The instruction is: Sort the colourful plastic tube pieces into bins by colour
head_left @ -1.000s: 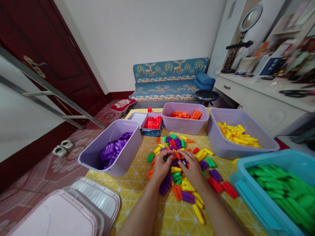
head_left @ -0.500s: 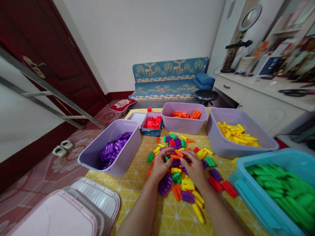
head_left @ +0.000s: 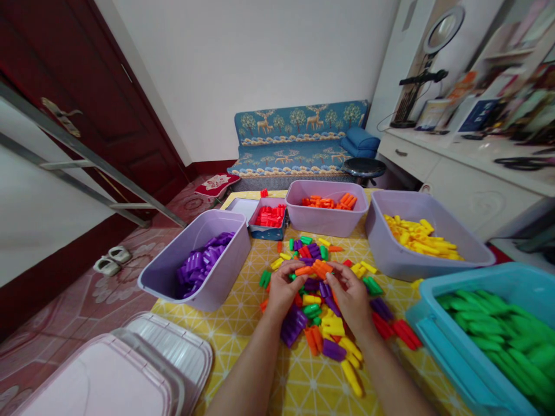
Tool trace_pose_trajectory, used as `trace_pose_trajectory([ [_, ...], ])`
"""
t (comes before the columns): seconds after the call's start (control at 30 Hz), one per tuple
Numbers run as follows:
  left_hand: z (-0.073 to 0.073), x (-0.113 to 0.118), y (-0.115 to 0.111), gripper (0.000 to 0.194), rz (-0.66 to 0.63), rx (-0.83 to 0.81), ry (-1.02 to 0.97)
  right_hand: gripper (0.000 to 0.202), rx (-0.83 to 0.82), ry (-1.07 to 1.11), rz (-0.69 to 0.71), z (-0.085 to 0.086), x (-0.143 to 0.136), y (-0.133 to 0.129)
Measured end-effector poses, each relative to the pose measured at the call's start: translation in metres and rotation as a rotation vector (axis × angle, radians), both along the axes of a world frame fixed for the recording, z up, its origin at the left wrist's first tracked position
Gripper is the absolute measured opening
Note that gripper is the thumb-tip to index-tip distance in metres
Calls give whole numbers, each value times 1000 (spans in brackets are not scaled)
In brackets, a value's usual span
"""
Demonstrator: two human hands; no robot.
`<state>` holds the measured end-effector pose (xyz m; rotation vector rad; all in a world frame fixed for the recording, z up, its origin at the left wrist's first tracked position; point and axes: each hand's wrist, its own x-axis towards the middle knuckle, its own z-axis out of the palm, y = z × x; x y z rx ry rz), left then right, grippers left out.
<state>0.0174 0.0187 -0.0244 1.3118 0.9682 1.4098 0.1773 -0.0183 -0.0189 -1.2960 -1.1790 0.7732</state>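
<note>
Over the pile, my left hand (head_left: 284, 289) pinches a slim orange plastic building piece (head_left: 304, 270) between thumb and fingers. My right hand (head_left: 350, 293) is closed on a wider orange plastic building piece (head_left: 322, 269), held end to end with the first; whether the two are joined I cannot tell. Below and around both hands lies a mixed pile of building pieces, among them a purple piece (head_left: 293, 325), a yellow piece (head_left: 351, 378), a green piece (head_left: 311, 310) and a red piece (head_left: 406, 334).
Around the pile stand a bin of purple pieces (head_left: 151, 283), a tin of red pieces (head_left: 267, 232), a bin of orange pieces (head_left: 325, 222), a bin of yellow pieces (head_left: 390, 257) and a turquoise bin of green pieces (head_left: 451, 346). Stacked lids (head_left: 99, 381) lie at the front left.
The orange pieces have risen slightly out of the pile and now line up between my hands. My right hand has shifted a little to the right and now grips the wider piece.
</note>
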Motion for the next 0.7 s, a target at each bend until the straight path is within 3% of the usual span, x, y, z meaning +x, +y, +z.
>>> trace_pose_trajectory([
  [0.23, -2, 2, -1, 24, 114, -102, -124, 40, -44, 66, -55, 30, 10, 11],
  [0.33, -2, 2, 0, 24, 136, -88, -130, 41, -44, 223, -45, 42, 13, 33],
  [0.43, -1, 2, 2, 26, 137, -101, -166, 40, 62, 432, -122, 57, 16, 63],
  [0.53, -2, 2, 3, 27, 127, -119, -206, 42, 160, 506, -71, 70, 16, 86],
  [0.6, -3, 1, 3, 29, 121, -130, -228, 47, 169, 483, -11, 75, 14, 91],
  [0.7, -5, 1, 3, 34, 103, -143, -253, 47, 101, 427, 33, 71, 7, 77],
])
